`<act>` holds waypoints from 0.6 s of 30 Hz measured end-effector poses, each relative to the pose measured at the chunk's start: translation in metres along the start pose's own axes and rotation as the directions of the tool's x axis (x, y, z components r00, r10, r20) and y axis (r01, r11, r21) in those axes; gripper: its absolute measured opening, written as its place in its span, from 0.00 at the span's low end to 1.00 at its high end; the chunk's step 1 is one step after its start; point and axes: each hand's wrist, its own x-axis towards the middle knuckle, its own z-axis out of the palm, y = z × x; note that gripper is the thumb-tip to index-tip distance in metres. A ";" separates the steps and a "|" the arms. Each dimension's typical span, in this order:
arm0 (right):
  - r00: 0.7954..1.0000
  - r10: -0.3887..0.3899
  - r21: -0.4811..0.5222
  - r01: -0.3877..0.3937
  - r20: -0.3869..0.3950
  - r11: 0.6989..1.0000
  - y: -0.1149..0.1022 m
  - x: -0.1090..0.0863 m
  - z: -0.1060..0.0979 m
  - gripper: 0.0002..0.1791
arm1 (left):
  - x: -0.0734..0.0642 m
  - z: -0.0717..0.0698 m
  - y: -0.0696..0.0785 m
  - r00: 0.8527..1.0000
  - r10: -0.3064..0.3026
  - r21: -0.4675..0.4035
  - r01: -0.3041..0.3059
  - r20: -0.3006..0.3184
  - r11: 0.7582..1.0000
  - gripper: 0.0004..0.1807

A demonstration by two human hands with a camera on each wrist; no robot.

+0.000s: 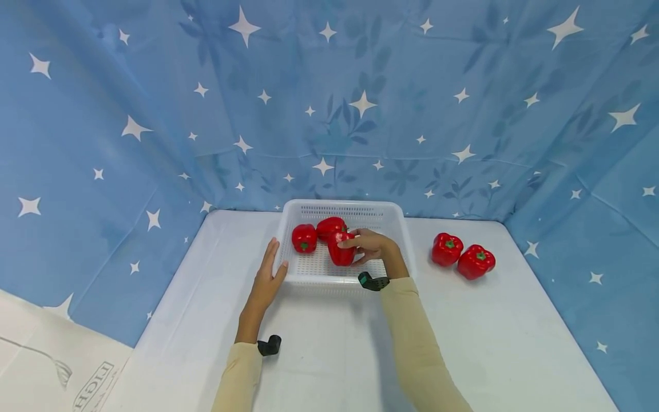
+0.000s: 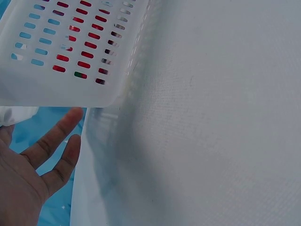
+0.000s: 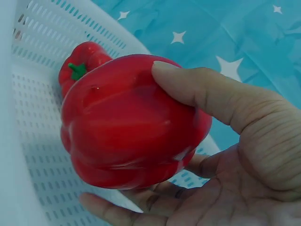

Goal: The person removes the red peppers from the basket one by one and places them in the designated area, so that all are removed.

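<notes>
In the head view my right hand (image 1: pixel 372 245) grips a red bell pepper (image 1: pixel 341 249) over the white perforated basket (image 1: pixel 346 280). The right wrist view shows the thumb on one side of this pepper (image 3: pixel 131 122) and the fingers beneath it. Two more red bell peppers lie in the basket: one at the left (image 1: pixel 304 238), its green stem facing me, and one at the back (image 1: pixel 330 226), partly covered by the held pepper. My left hand (image 1: pixel 266 281) is beside the basket's left wall, fingers extended and holding nothing. In the left wrist view its fingertips are close to the basket's edge (image 2: pixel 56 89).
Two red bell peppers, a left one (image 1: pixel 447 249) and a right one (image 1: pixel 476 262), lie side by side on the white table (image 1: pixel 329 355), right of the basket. A blue star-patterned curtain (image 1: pixel 329 114) hangs behind and along both sides.
</notes>
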 end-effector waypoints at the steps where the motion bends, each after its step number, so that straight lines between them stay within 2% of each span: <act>1: 1.000 -0.016 0.020 0.016 -0.005 1.000 -0.001 -0.001 0.000 0.41 | 0.000 0.000 0.000 1.000 -0.001 0.000 0.001 -0.001 1.000 0.35; 6: 0.992 -0.119 0.065 0.122 -0.036 0.990 -0.001 -0.009 -0.003 0.41 | -0.001 0.001 0.000 1.000 0.001 -0.002 -0.001 -0.003 1.000 0.35; 9: 0.979 -0.188 0.078 0.194 -0.075 0.978 -0.001 -0.015 -0.007 0.41 | -0.001 0.001 -0.001 1.000 0.001 -0.003 -0.001 -0.006 1.000 0.35; 15: 0.939 -0.298 0.113 0.319 -0.170 0.941 0.001 -0.031 -0.015 0.39 | 0.000 0.001 -0.001 1.000 0.008 -0.008 -0.008 -0.009 1.000 0.35; 18: 0.915 -0.344 0.099 0.370 -0.210 0.924 0.002 -0.040 -0.017 0.39 | -0.001 0.000 0.000 1.000 0.005 -0.003 -0.005 -0.008 1.000 0.35</act>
